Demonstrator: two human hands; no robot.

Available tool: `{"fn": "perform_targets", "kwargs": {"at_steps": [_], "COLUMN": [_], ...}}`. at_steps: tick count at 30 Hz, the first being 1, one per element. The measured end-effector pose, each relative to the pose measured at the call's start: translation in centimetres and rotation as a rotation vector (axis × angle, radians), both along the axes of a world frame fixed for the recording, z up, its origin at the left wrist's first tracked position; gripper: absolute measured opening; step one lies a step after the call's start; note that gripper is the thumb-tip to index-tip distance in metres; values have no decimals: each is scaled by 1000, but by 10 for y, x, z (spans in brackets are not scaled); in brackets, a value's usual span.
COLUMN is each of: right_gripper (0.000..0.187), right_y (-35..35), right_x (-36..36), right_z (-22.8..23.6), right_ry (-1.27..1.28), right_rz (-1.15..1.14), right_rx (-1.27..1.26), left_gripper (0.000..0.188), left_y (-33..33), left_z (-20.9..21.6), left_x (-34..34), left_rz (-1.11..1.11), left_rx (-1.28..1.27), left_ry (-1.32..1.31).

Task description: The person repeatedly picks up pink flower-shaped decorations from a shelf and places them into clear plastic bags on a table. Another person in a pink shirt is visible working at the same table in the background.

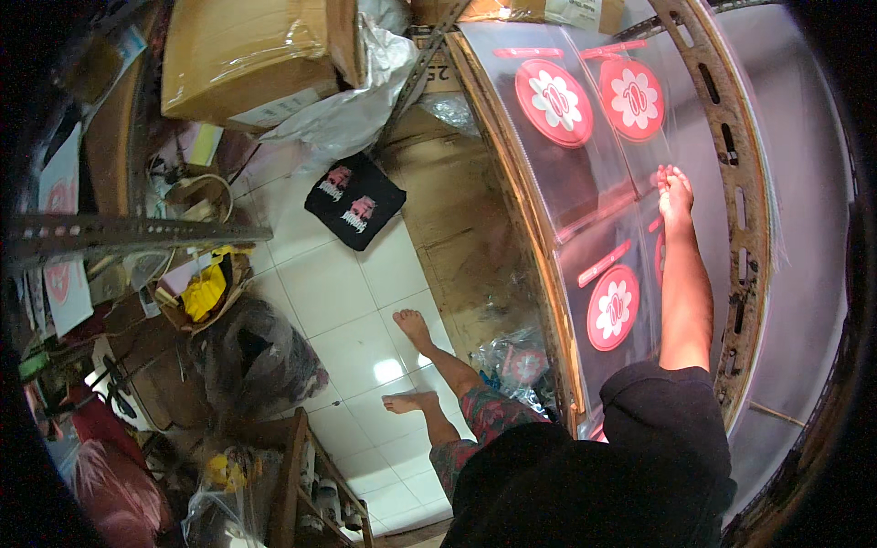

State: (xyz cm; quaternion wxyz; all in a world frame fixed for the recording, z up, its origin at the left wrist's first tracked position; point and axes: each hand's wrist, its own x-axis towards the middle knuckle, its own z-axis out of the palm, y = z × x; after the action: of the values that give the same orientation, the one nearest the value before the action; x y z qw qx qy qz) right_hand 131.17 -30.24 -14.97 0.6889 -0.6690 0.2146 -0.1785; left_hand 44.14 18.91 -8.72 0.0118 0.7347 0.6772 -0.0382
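Clear plastic sheets [577,178] with red flower prints [557,102] lie left of a slotted metal bar [742,178]; nearer the bar, the right hand [675,189] is half curled at them, whether gripping, I cannot tell, its arm [687,283] outstretched.

We record the right arm [690,315] stretched out on the 3 o'clock side of the head view, bare below its dark sleeve [660,393], the forearm running nearly toward 12 o'clock. We note the wrist [677,217] close to in line with the forearm, and the right hand [676,194] at about 2 o'clock. Fingers [673,171]: drawn together and bent; how firmly they close, we cannot tell. Our bare shins [452,367] lie near 6 o'clock, slanting toward between 10 and 11. Feet: both bare and apart; one foot [413,329] aims toward 11 o'clock, the other foot [409,402] toward 9
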Motion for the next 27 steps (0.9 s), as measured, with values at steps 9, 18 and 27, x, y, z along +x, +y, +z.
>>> {"fn": "perform_targets", "kwargs": {"at_steps": [9,18,27], "right_gripper": [54,64,59], "right_y": [11,-2,-15], "right_x": [41,59,72], "right_z": [3,0,-7], "right_ry": [57,112,96], "right_rz": [-124,-150,-157], "right_rx": [-130,-252,-218], "left_gripper": [60,59,58], "left_y": [20,34,37], "left_z": [-21,-32,-38], "left_x": [43,74,89], "left_rz": [-32,-61,-67], "left_rx": [-40,-35,-27], "left_ry": [37,53,60]}}
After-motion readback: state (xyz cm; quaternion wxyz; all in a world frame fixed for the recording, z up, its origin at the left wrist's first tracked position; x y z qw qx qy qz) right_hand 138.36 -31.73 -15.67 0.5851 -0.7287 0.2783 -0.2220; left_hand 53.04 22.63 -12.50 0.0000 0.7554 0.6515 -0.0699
